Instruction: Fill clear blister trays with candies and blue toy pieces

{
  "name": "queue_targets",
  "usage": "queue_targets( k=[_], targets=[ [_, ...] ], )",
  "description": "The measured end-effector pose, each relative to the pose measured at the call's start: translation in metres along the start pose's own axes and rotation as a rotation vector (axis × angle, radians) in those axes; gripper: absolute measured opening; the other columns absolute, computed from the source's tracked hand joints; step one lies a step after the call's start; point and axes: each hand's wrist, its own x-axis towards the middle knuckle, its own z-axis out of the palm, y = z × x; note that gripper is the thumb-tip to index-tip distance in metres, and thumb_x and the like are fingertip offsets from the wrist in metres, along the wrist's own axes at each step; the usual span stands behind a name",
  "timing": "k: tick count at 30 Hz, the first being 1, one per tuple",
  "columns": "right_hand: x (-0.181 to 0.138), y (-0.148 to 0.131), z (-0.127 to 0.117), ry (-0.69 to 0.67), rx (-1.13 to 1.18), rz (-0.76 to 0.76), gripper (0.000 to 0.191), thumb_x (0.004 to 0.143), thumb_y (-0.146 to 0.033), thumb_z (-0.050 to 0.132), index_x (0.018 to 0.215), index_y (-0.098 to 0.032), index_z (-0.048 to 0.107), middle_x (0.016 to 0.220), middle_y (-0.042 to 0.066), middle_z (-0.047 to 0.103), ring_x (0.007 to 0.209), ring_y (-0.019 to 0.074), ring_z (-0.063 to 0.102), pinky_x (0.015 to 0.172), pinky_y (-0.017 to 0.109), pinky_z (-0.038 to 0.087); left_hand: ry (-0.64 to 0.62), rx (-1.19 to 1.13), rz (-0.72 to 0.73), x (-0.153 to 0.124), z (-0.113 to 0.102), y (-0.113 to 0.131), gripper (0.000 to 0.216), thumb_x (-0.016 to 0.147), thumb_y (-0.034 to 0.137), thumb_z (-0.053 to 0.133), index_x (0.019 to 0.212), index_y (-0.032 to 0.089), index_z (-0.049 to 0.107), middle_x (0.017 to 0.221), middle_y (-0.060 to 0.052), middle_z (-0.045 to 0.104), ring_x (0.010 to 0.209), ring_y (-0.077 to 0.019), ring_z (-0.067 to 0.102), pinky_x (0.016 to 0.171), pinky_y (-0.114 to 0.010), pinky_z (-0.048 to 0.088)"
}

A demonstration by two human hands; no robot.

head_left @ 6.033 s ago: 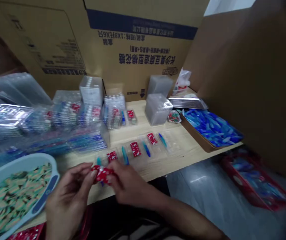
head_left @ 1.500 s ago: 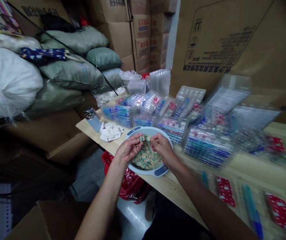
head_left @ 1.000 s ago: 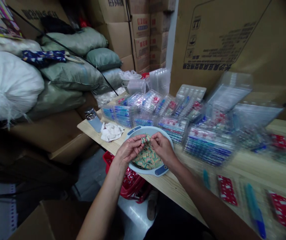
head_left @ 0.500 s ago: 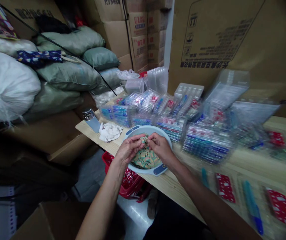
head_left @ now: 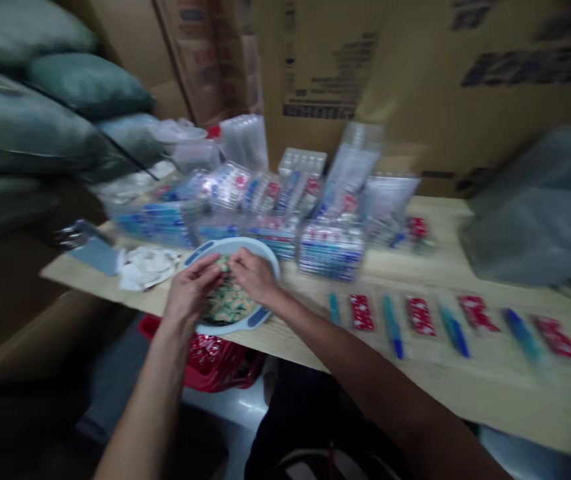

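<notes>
My left hand [head_left: 192, 287] and my right hand [head_left: 255, 275] meet over a light blue plastic basin [head_left: 271, 259]. Their closed fingertips pinch small green-and-beige pieces [head_left: 223, 263] between them; blur hides how many. More pieces of this kind [head_left: 232, 303] lie heaped in the basin below. Left of the basin is a crumpled white cloth [head_left: 148, 268], beside a grey-blue box-like object [head_left: 96, 253]. Behind the basin stand clear plastic packs [head_left: 332, 252] filled with blue and teal pens.
On the wooden table [head_left: 405, 387], blue pens [head_left: 393, 327] alternate with red packets [head_left: 421, 316] in a row. A red basket [head_left: 210, 377] sits below the front edge. Large cartons [head_left: 315, 60] rise behind; a grey plastic bag [head_left: 540, 213] stands right, stuffed sacks [head_left: 90, 83] left.
The view has swung to the right, bringing more of the pen-and-packet row and the grey bag into sight. Both hands stay together over the basin, still pinching pieces.
</notes>
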Motion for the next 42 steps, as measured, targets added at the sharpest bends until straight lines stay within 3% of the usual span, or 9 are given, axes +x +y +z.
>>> queue_targets(
  k=[5, 10, 13, 16, 21, 24, 28, 35, 42],
  targets=[
    [0.002, -0.008, -0.005, -0.004, -0.318, -0.003, 0.018, 0.1, -0.029, 0.048, 0.111, -0.016, 0.054, 0.09, 0.004, 0.068, 0.081, 0.0223, 0.063, 0.065, 0.027, 0.042, 0.04, 0.09, 0.017, 0.001, 0.015, 0.002, 0.042, 0.056, 0.018, 0.089, 0.096, 0.015, 0.077, 0.084, -0.002, 0.074, 0.075, -0.0153, 0.069, 0.071, -0.022, 0.059],
    [-0.007, -0.02, -0.02, 0.065, -0.285, -0.048, 0.017, 0.099, -0.026, 0.051, 0.112, -0.016, 0.055, 0.101, 0.004, 0.067, 0.086, 0.0188, 0.063, 0.07, 0.024, 0.045, 0.065, 0.158, 0.109, -0.004, 0.022, 0.009, 0.036, 0.057, 0.018, 0.086, 0.091, 0.019, 0.076, 0.082, 0.0, 0.073, 0.073, -0.0161, 0.067, 0.075, -0.028, 0.059],
    [-0.03, -0.024, -0.067, 0.148, -0.225, -0.087, 0.02, 0.099, -0.019, 0.048, 0.119, -0.018, 0.053, 0.109, 0.003, 0.066, 0.095, 0.0162, 0.061, 0.084, 0.024, 0.046, 0.085, 0.183, 0.209, -0.015, 0.026, 0.017, 0.034, 0.06, 0.018, 0.086, 0.093, 0.021, 0.075, 0.079, 0.004, 0.072, 0.072, -0.014, 0.065, 0.082, -0.031, 0.057],
    [-0.072, -0.013, -0.14, 0.166, -0.189, -0.107, 0.019, 0.096, -0.012, 0.044, 0.103, -0.019, 0.06, 0.097, 0.001, 0.066, 0.092, 0.0163, 0.06, 0.084, 0.026, 0.044, 0.048, 0.236, 0.27, -0.044, 0.045, 0.024, 0.036, 0.061, 0.024, 0.09, 0.094, 0.02, 0.076, 0.084, 0.003, 0.073, 0.078, -0.0143, 0.066, 0.087, -0.031, 0.054],
    [-0.158, 0.023, -0.222, 0.051, -0.407, 0.036, 0.025, 0.086, -0.006, 0.043, 0.088, -0.018, 0.065, 0.085, 0.003, 0.068, 0.08, 0.0175, 0.061, 0.076, 0.027, 0.042, -0.441, 0.363, 0.054, -0.105, 0.112, -0.005, 0.035, 0.066, 0.031, 0.086, 0.095, 0.016, 0.076, 0.078, -0.002, 0.072, 0.071, -0.0146, 0.064, 0.07, -0.026, 0.051],
    [-0.189, 0.038, -0.223, -0.064, -0.465, 0.157, 0.031, 0.08, -0.003, 0.047, 0.097, -0.019, 0.068, 0.091, 0.004, 0.071, 0.085, 0.0194, 0.064, 0.077, 0.027, 0.042, -0.691, 0.376, -0.034, -0.126, 0.157, -0.044, 0.027, 0.068, 0.023, 0.079, 0.093, 0.015, 0.074, 0.076, -0.001, 0.07, 0.07, -0.0138, 0.063, 0.068, -0.024, 0.049],
    [-0.198, 0.042, -0.208, -0.117, -0.512, 0.285, 0.036, 0.079, -0.006, 0.053, 0.11, -0.02, 0.066, 0.098, 0.006, 0.073, 0.092, 0.0234, 0.066, 0.079, 0.028, 0.044, -0.81, 0.696, 0.065, -0.134, 0.195, -0.079, 0.016, 0.07, 0.013, 0.07, 0.085, 0.016, 0.073, 0.074, 0.0, 0.07, 0.069, -0.0151, 0.062, 0.064, -0.024, 0.046],
    [-0.193, 0.048, -0.205, -0.087, -0.469, 0.284, 0.028, 0.082, -0.009, 0.055, 0.106, -0.018, 0.067, 0.102, 0.008, 0.073, 0.095, 0.0249, 0.066, 0.079, 0.029, 0.044, -1.099, 1.315, 0.465, -0.12, 0.222, -0.068, 0.027, 0.073, 0.004, 0.059, 0.086, 0.017, 0.078, 0.086, -0.009, 0.076, 0.085, -0.0258, 0.07, 0.07, -0.03, 0.046],
    [-0.194, 0.057, -0.21, -0.11, -0.316, 0.264, 0.033, 0.078, -0.003, 0.053, 0.105, -0.016, 0.068, 0.1, 0.006, 0.073, 0.091, 0.022, 0.066, 0.077, 0.026, 0.044, -1.387, 1.274, 0.663, -0.112, 0.229, -0.071, 0.024, 0.073, 0.001, 0.056, 0.076, 0.016, 0.074, 0.082, -0.008, 0.071, 0.083, -0.0229, 0.067, 0.075, -0.029, 0.049]
  ],
)
